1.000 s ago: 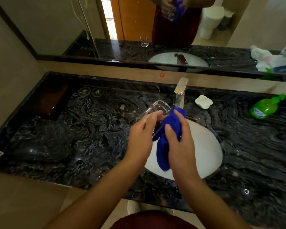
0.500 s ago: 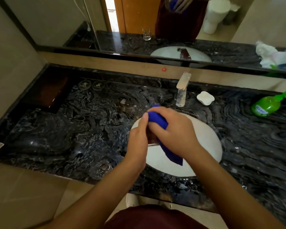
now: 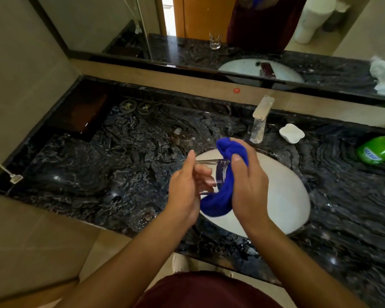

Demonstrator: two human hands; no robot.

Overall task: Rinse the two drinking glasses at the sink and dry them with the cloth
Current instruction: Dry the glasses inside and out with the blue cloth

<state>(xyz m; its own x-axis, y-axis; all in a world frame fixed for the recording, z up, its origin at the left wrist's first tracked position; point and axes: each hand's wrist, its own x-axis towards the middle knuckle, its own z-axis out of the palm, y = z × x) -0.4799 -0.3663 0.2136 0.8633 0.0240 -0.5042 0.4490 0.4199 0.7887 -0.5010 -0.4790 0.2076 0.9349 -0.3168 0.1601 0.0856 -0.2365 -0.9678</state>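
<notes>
Blue cloth [image 3: 218,196] is bunched in the right hand [image 3: 249,185], whose fingers curl tight around it and press it against the base of a clear drinking glass [image 3: 221,172] lying on its side above the white basin [image 3: 282,196]. The left hand [image 3: 185,187] wraps its fingers around the glass's wall, thumb straight up. A second glass [image 3: 215,41] shows only in the mirror [image 3: 98,23], upright on the dark marble counter [image 3: 120,165].

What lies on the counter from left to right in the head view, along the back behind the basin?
Two round coasters → tap → white soap dish → green bottle.
</notes>
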